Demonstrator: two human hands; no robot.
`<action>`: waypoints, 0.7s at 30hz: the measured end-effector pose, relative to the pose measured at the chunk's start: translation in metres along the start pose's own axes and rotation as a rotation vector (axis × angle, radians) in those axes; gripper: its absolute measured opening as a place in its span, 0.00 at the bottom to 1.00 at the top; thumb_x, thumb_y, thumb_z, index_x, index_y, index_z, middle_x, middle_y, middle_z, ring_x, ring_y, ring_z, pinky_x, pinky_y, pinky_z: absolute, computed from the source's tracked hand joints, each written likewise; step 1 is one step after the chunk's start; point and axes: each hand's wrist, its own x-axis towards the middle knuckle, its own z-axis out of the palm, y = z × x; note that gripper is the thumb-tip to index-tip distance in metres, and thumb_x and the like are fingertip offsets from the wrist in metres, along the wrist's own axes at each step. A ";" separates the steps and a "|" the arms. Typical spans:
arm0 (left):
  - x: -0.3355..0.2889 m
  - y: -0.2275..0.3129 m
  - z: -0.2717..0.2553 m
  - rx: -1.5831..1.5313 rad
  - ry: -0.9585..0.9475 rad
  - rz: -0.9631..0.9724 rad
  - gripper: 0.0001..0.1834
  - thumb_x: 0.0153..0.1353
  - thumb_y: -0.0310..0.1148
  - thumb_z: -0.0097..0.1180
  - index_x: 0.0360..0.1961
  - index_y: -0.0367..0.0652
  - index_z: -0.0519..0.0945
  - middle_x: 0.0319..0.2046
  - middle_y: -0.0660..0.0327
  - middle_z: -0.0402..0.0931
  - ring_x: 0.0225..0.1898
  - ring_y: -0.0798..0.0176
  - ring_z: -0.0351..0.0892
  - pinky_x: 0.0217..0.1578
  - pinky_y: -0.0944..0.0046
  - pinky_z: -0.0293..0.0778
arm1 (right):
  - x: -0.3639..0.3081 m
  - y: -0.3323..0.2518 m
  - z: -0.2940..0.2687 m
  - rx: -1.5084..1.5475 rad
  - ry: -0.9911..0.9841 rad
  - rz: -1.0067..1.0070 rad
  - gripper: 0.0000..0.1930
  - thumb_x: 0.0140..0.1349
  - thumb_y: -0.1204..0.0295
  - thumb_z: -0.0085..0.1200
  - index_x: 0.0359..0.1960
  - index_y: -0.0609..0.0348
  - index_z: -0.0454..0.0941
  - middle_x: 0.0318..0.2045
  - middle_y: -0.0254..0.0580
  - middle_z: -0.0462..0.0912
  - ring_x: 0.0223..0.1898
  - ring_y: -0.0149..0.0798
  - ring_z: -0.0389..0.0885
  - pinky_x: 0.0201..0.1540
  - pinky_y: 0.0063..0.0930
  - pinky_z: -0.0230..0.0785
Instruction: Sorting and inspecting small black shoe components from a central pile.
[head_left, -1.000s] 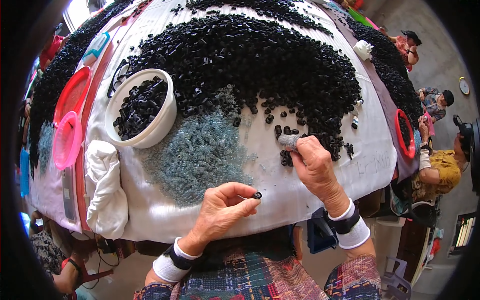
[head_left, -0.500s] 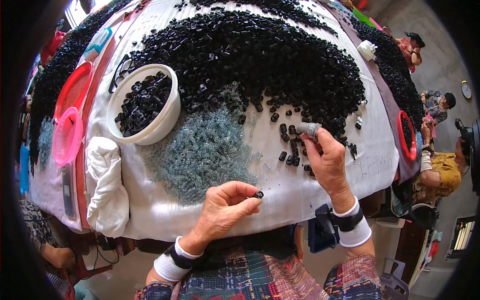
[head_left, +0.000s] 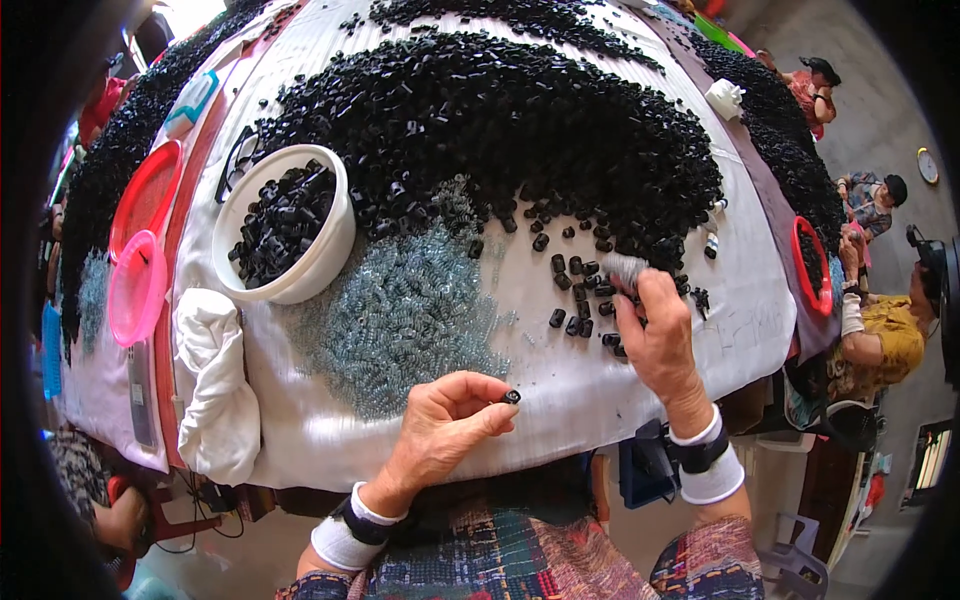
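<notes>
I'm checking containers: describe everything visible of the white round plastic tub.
The white, round, plastic-looking tub has a smooth wall and rim. Open-topped, it holds many small, shiny black parts. It looks tilted; its base is hidden. White cloth shows at its left, pale coiled springs close at its right.

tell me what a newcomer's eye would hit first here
Probably the broad heap of black parts across the white cloth. Next, the blue-grey springs in front of it and the white tub at their upper left. Nearer, the left hand pinches one small black part.
</notes>
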 end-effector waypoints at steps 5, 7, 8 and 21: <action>0.000 -0.001 -0.002 0.020 -0.005 -0.009 0.11 0.57 0.25 0.62 0.41 0.33 0.78 0.33 0.60 0.80 0.33 0.70 0.81 0.36 0.72 0.78 | 0.028 -0.005 0.010 -0.069 -0.214 -0.235 0.22 0.48 0.74 0.58 0.48 0.64 0.72 0.45 0.51 0.77 0.49 0.51 0.72 0.55 0.38 0.65; 0.003 -0.002 -0.001 0.007 -0.015 -0.005 0.11 0.57 0.25 0.62 0.41 0.33 0.79 0.33 0.60 0.80 0.33 0.70 0.81 0.36 0.72 0.78 | 0.024 -0.008 0.019 -0.155 -0.273 -0.309 0.21 0.48 0.73 0.58 0.47 0.57 0.74 0.45 0.43 0.78 0.49 0.47 0.73 0.53 0.36 0.66; 0.004 -0.003 0.000 -0.007 -0.019 -0.004 0.11 0.57 0.25 0.62 0.41 0.33 0.79 0.33 0.61 0.80 0.33 0.70 0.81 0.36 0.72 0.78 | 0.020 -0.006 0.018 -0.163 -0.270 -0.308 0.21 0.48 0.73 0.58 0.47 0.57 0.74 0.45 0.43 0.78 0.49 0.47 0.73 0.53 0.36 0.66; 0.001 0.000 -0.002 -0.031 -0.033 -0.003 0.10 0.58 0.24 0.61 0.41 0.34 0.78 0.34 0.61 0.80 0.34 0.70 0.81 0.36 0.72 0.79 | 0.056 0.024 0.021 -0.068 -0.213 -0.091 0.12 0.54 0.80 0.49 0.42 0.64 0.72 0.38 0.53 0.78 0.43 0.54 0.75 0.47 0.41 0.70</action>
